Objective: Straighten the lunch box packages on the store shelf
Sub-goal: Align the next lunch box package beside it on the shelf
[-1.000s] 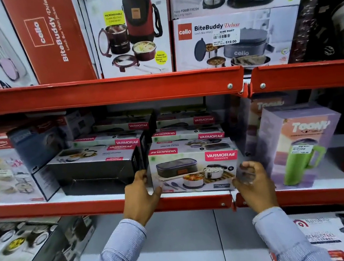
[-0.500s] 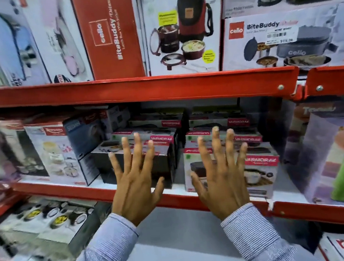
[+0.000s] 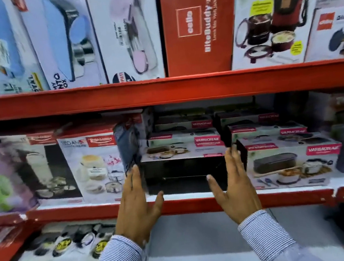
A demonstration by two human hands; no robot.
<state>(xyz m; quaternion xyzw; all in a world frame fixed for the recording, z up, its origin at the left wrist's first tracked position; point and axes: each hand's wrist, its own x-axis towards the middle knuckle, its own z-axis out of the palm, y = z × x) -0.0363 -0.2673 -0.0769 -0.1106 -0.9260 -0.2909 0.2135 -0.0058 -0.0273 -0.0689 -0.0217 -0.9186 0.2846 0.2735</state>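
Flanking black-fronted lunch box package (image 3: 184,171) — left hand (image 3: 137,206), right hand (image 3: 233,189) flat, fingers spread, grip apart.

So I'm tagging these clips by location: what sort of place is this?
Most likely a shop's kitchenware aisle. Red metal shelves hold rows of boxed goods: stacked Varmora lunch box packages, a red Cello box above, and both hands reaching to one package.
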